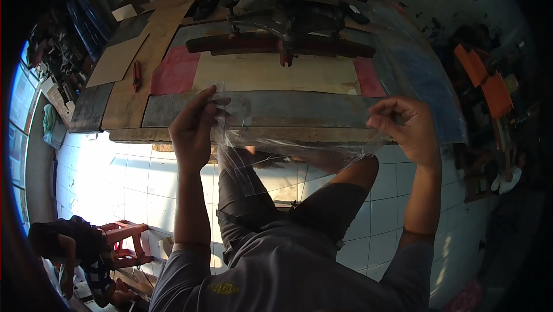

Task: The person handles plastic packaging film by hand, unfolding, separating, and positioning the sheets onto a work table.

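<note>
A clear plastic sheet hangs stretched between my two hands, sagging over my lap at the table's front edge. My left hand pinches its left end, where a folded clear corner stands up past the fingers. At the other end, my right hand closes thumb against fingers on the sheet's edge. Beyond the hands, a dark press-like machine with a long reddish bar stands over the table. Under that bar lies a pale yellow sheet with red pieces at its ends.
A red cutter and brown cardboard lie on the table's left side. Clear plastic sheeting covers its right side. Another person is at the lower left, beside a red stool. Orange objects stand at the right.
</note>
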Demonstrator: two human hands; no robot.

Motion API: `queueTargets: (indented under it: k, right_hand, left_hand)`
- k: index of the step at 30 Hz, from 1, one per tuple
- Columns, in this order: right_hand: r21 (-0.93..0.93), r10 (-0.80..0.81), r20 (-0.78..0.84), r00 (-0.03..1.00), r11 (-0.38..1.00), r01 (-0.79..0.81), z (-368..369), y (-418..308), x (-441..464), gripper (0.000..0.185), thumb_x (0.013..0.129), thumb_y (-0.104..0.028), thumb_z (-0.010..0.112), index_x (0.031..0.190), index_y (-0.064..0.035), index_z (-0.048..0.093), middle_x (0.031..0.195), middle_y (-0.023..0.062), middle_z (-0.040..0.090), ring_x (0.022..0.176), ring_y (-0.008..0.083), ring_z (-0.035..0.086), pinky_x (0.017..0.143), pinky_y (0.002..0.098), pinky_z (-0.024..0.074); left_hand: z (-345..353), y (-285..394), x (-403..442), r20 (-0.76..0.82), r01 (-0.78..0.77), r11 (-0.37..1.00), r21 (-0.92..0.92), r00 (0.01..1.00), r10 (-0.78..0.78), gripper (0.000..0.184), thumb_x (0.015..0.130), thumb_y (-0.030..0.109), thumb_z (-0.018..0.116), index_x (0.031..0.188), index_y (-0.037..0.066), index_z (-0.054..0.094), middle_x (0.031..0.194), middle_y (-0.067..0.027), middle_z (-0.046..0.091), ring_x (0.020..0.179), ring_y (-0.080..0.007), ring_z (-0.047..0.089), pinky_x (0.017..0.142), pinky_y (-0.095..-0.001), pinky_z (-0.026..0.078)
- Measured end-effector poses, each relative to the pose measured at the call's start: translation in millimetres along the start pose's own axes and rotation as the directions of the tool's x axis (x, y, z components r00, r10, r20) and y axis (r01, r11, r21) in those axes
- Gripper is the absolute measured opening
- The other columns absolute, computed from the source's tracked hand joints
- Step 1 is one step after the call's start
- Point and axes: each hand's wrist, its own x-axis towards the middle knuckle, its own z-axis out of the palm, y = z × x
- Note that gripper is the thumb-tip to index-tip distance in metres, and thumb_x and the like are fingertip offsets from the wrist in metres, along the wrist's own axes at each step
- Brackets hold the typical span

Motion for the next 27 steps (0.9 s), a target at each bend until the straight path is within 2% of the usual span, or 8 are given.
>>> queueTargets:
  k: [2,5,8,17,20,27]
  right_hand:
    - [-0.028,-0.021,-0.001,1.0,0.999,0.021,-1,-2,-1,0.023,0.092,-0.014,0.081,0.109,-0.0001,0.074,0.087,0.0049,0.077,0.079,0.0056,0.064,0.072,0.0226,0.0477]
    - [0.048,-0.044,-0.049,0.998,0.998,0.047,4,-7,0,0.025,0.095,-0.013,0.078,0.115,-0.001,0.07,0.085,0.006,0.077,0.079,0.0066,0.066,0.073,0.0232,0.0487]
    - [0.043,-0.092,-0.043,0.995,0.995,0.094,3,-2,-2,0.024,0.098,-0.011,0.073,0.119,-0.0012,0.068,0.084,0.0071,0.077,0.079,0.0087,0.069,0.074,0.0247,0.0516]
    - [0.006,-0.147,-0.036,0.989,0.989,0.147,4,-4,-3,0.019,0.101,-0.01,0.069,0.115,0.0022,0.069,0.085,0.0102,0.077,0.078,0.0118,0.072,0.073,0.0268,0.0551]
    - [0.004,-0.117,-0.114,0.987,0.993,0.118,8,-10,-3,0.018,0.101,-0.01,0.068,0.114,0.0035,0.069,0.086,0.0118,0.078,0.078,0.0123,0.072,0.073,0.0267,0.0554]
    - [0.028,-0.028,-0.128,0.991,0.999,0.032,7,-1,-1,0.018,0.1,-0.013,0.071,0.104,0.005,0.072,0.085,0.0118,0.078,0.077,0.0126,0.071,0.072,0.0262,0.0555]
  left_hand:
    - [0,0,0,0.002,0.004,1.0,-0.011,1.0,-0.004,0.031,0.105,0.001,0.057,0.135,-0.004,0.063,0.111,-0.019,0.076,0.094,-0.0204,0.075,0.081,-0.0323,0.062]
    - [0,-2,0,-0.01,0.007,1.0,-0.021,1.0,-0.007,0.032,0.104,0.001,0.058,0.135,-0.004,0.063,0.111,-0.0186,0.076,0.095,-0.0199,0.075,0.08,-0.032,0.062]
    - [0,-2,0,-0.021,-0.001,1.0,-0.022,1.0,0.001,0.032,0.104,0.0,0.058,0.135,-0.004,0.063,0.111,-0.0181,0.076,0.094,-0.0191,0.075,0.079,-0.0314,0.061]
    - [-1,-1,-2,-0.034,-0.017,1.0,0.0,0.999,0.017,0.032,0.104,-0.001,0.058,0.136,-0.003,0.063,0.112,-0.0178,0.075,0.095,-0.019,0.074,0.079,-0.0295,0.061]
    - [0,-1,-3,-0.039,-0.037,0.999,-0.036,0.999,0.036,0.032,0.104,-0.001,0.057,0.136,-0.004,0.063,0.11,-0.0187,0.076,0.095,-0.0201,0.075,0.079,-0.0301,0.061]
    - [-2,0,-7,-0.016,-0.064,0.998,0.001,0.998,0.064,0.032,0.104,-0.002,0.056,0.135,-0.004,0.063,0.11,-0.0197,0.076,0.095,-0.0208,0.075,0.08,-0.0305,0.061]
